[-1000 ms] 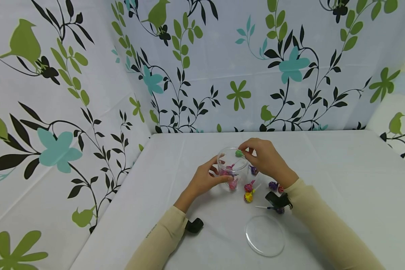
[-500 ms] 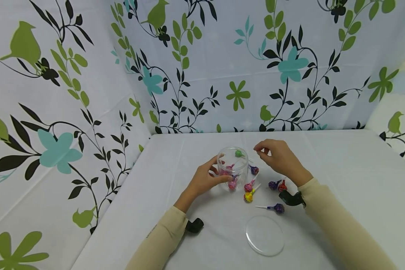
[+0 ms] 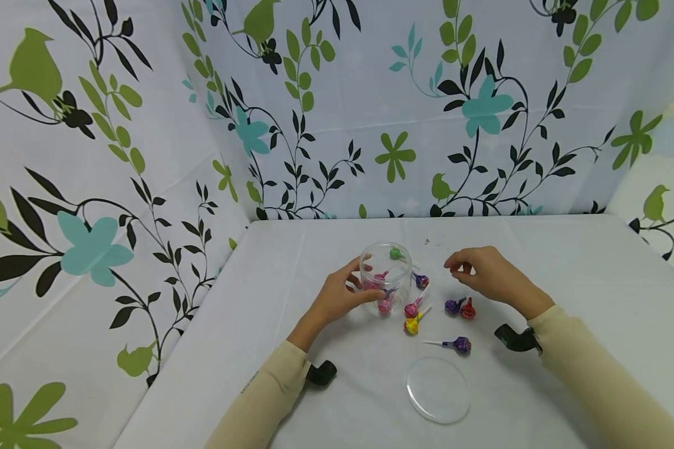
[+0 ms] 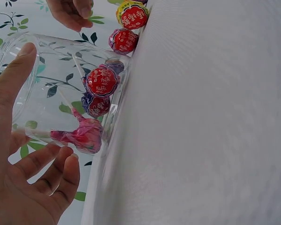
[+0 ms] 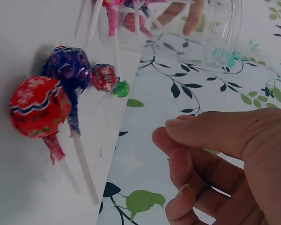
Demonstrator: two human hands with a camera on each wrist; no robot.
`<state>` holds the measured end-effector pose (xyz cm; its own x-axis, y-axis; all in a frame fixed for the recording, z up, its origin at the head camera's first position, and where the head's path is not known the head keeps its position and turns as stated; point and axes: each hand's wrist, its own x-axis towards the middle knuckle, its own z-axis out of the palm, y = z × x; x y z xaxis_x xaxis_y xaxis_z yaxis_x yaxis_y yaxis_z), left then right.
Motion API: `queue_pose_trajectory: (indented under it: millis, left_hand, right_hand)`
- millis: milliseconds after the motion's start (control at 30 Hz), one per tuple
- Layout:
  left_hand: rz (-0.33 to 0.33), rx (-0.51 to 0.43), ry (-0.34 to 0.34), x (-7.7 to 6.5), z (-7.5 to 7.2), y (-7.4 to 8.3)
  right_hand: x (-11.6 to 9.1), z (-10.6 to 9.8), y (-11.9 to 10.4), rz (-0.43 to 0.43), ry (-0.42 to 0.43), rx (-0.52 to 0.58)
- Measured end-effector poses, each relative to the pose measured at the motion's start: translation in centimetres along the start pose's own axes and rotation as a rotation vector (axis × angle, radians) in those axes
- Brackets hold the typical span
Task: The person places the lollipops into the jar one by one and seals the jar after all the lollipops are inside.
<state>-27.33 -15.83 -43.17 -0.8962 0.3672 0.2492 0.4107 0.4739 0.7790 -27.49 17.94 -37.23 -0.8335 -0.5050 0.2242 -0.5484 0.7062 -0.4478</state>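
My left hand [image 3: 339, 296] grips a clear round jar [image 3: 372, 257] by its side, thumb in front and fingers behind. Several wrapped lollipops lie inside, among them a pink lollipop [image 4: 86, 135] at the bottom. My right hand [image 3: 491, 274] hovers to the right of the jar, fingers loosely bent and holding nothing. Close to it lie a purple lollipop [image 5: 68, 70] and a red lollipop [image 5: 40, 108]. A green lollipop [image 5: 121, 89] shows outside the jar in the right wrist view; from the head view it appears behind the jar wall.
A yellow lollipop [image 3: 411, 326] and a pink-red lollipop [image 3: 411, 310] lie in front of the jar. Another dark purple lollipop [image 3: 462, 345] lies nearer me, above a clear round lid [image 3: 410, 393]. Everything rests on a white table [image 3: 595, 280] before a patterned cloth [image 3: 337, 156].
My right hand has let go of the green lollipop and drawn away to the right and nearer me. The left hand still holds the jar in the same place.
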Motion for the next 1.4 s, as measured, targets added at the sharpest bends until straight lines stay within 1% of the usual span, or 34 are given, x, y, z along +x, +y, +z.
queue_pose_trajectory:
  millis: [133, 300, 433, 700, 900, 1033, 1400]
  left_hand:
    - [-0.001, 0.000, -0.004, 0.0, 0.0, 0.1]
    - [-0.013, 0.005, -0.003, 0.0, -0.1, 0.3]
    - [-0.021, 0.009, -0.003, 0.0, -0.1, 0.3]
    - [-0.015, 0.006, -0.003, 0.1, 0.0, 0.1]
    - [-0.018, -0.005, -0.005, 0.0, -0.1, 0.1]
    - [-0.022, -0.005, -0.006, 0.0, -0.1, 0.0]
    - [-0.008, -0.006, -0.006, 0.1, 0.0, -0.2]
  right_hand:
    - [-0.6, -0.1, 0.4, -0.014, -0.074, -0.005]
    - [-0.9, 0.1, 0.8, -0.037, -0.133, 0.001]
    - [-1.0, 0.4, 1.2, -0.024, -0.177, 0.025]
    - [-1.2, 0.9, 1.7, 0.007, -0.258, 0.055]
    - [-1.2, 1.4, 1.9, 0.004, -0.275, 0.066]
    - [-1.3, 1.5, 2.0, -0.014, -0.269, 0.057]
    - [-1.4, 1.6, 2.3, -0.063, -0.248, 0.044]
